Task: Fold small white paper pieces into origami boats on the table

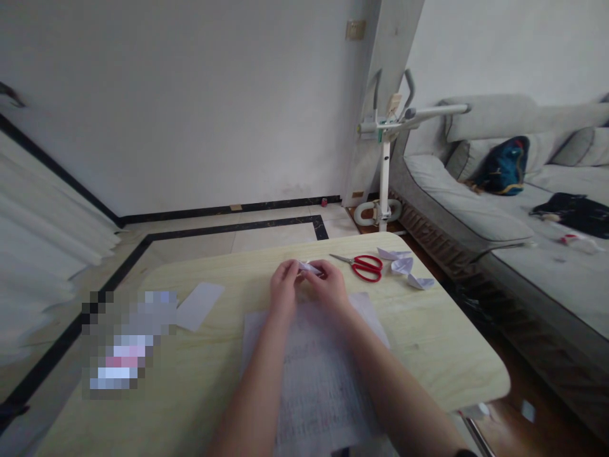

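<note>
Both hands meet near the far edge of the table [442, 343], the left hand [284, 287] and the right hand [334, 287] pinching a small folded paper [311, 268] between their fingers. The paper is held just beyond the far edge of a printed sheet [323, 374], which lies on the table under the forearms. To the right of the right hand lie scissors [367, 268] with red handles, their blades pointing left. Just right of these sit white folded pieces [402, 266], close together. Well to the left, a blank slip [202, 306] lies flat beside a pixelated patch. On the far right, a blue bag [507, 166] rests on the grey sofa [438, 190].
</note>
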A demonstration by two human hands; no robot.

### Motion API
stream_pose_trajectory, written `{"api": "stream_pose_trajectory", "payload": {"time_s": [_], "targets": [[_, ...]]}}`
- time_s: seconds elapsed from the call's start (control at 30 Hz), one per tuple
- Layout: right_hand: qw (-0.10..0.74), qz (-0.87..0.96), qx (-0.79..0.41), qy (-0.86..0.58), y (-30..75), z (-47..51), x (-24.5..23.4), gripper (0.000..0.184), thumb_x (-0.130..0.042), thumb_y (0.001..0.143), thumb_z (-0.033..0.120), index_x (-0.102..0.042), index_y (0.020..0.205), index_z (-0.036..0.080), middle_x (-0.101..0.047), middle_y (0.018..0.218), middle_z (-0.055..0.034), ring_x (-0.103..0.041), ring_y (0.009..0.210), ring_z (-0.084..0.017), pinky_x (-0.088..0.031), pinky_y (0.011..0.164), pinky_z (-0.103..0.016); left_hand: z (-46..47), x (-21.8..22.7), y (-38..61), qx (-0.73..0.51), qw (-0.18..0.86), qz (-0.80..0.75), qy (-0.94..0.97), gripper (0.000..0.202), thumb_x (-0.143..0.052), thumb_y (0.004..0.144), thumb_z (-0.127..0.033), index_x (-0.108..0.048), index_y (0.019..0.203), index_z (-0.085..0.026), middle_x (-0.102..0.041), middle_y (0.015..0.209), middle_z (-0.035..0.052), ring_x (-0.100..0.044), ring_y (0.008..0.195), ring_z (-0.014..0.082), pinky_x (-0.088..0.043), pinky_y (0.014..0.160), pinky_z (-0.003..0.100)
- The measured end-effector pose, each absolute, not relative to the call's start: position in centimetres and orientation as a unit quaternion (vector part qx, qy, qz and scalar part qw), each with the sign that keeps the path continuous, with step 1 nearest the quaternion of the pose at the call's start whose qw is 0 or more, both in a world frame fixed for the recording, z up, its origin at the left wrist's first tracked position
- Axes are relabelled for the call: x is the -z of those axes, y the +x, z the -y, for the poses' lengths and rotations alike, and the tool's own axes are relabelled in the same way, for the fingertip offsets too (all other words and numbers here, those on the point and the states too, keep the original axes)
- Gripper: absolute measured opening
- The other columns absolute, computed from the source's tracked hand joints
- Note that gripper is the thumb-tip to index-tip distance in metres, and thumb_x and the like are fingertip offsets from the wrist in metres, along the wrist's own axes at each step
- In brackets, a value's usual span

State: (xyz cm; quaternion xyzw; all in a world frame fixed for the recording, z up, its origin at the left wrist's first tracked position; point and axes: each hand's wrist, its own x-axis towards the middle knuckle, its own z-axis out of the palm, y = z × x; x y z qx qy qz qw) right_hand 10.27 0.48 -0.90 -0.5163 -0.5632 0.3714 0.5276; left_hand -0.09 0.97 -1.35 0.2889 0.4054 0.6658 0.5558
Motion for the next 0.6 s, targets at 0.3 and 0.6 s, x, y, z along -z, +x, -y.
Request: {"api": "stream_pose_trajectory", "payload": {"time_s": [0.3, 0.6], "targets": [[0.546, 0.553, -0.364, -0.514, 10.38, -0.5, 0.74, 0.015, -0.064, 0.073, 0.031, -0.067, 0.08, 0.018, -0.069, 0.075, -0.0037, -0.062, 0.068, -0.017, -0.048, 0.063, -0.027, -0.96, 1.53, -0.43, -0.616, 0.599, -0.396, 0.326, 0.035, -0.074, 0.063, -0.036, -0.067, 0.089, -0.014, -0.065, 0.09, 0.0067, -0.061, 0.081, 0.0156, -0.045, 0.069, 0.026], [0.546, 0.543, -0.394, -0.502, 10.33, -0.77, 0.91, 0.018, -0.066, 0.072, 0.034, -0.069, 0.081, 0.018, -0.07, 0.076, -0.0046, -0.064, 0.068, -0.017, -0.049, 0.064, -0.027, -0.86, 1.23, -0.24, -0.625, 0.608, -0.4, 0.282, 0.028, -0.076, 0.059, -0.034, -0.063, 0.074, -0.015, -0.063, 0.077, 0.0018, -0.058, 0.069, 0.0114, -0.042, 0.061, 0.022]]}}
